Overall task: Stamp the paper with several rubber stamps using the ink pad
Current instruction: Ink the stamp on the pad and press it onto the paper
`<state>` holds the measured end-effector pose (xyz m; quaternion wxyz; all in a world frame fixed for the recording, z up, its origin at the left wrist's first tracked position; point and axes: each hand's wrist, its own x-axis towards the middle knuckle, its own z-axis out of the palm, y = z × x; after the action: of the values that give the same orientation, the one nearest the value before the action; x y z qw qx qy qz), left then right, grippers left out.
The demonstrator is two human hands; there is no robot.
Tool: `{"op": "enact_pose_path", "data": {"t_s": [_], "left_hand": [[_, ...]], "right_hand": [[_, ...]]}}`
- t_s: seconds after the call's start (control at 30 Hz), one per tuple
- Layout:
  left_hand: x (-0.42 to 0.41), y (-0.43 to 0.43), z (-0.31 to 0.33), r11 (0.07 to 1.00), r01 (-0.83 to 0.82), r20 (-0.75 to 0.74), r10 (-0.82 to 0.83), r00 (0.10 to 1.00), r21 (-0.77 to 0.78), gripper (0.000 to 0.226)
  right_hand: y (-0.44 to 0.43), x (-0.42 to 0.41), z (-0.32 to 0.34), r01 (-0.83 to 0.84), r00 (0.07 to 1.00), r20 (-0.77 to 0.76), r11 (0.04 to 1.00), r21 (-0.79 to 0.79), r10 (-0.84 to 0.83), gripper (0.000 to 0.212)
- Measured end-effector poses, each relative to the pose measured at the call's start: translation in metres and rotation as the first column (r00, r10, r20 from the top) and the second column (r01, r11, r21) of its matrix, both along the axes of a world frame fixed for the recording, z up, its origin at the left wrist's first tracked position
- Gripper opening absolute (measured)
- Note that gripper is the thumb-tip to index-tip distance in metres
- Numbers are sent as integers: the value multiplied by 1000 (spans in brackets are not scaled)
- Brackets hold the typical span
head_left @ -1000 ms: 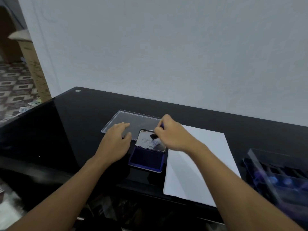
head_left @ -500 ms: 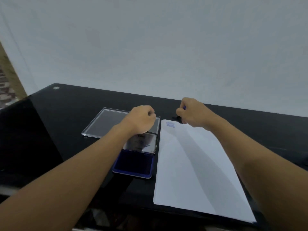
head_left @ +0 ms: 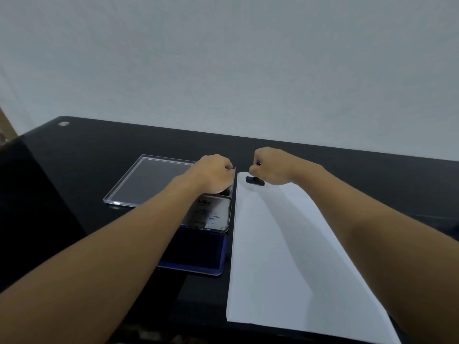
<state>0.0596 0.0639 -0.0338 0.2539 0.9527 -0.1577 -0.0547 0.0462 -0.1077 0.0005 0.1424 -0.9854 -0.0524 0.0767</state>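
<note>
Our right hand (head_left: pixel 270 167) grips the rubber stamp (head_left: pixel 255 180), set on the paper (head_left: pixel 285 244) at its far corner. Our left hand (head_left: pixel 213 173) sits alongside, curled in an empty fist, with the open ink pad (head_left: pixel 196 252) just behind it.

A black table (head_left: pixel 99 155) fills the lower frame under a white wall (head_left: pixel 223 58). A clear tray (head_left: pixel 149 180) lies left of centre, a metal disc (head_left: pixel 63 123) far left.

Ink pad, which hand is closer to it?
Left. The left hand is right by the open lid of the ink pad. The right hand is off to the side, holding the stamp on the paper.
</note>
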Motion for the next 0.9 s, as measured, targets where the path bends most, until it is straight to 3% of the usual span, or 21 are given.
{"op": "enact_pose_path", "data": {"t_s": [0.47,0.6,0.9], "left_hand": [[11,-1,-12,999,26,31,-28,999,40,28],[12,-2,-13,998,25,37,-27,999,59,27],[16,-5,-15,994,25,55,-31,998,104,17]], "right_hand": [[6,12,-11,11,1000,-26,999,-44,-12,35],[8,12,-13,18,999,-33,999,-52,-20,23],[7,6,-21,16,1000,-10,1000,-19,-16,19]]}}
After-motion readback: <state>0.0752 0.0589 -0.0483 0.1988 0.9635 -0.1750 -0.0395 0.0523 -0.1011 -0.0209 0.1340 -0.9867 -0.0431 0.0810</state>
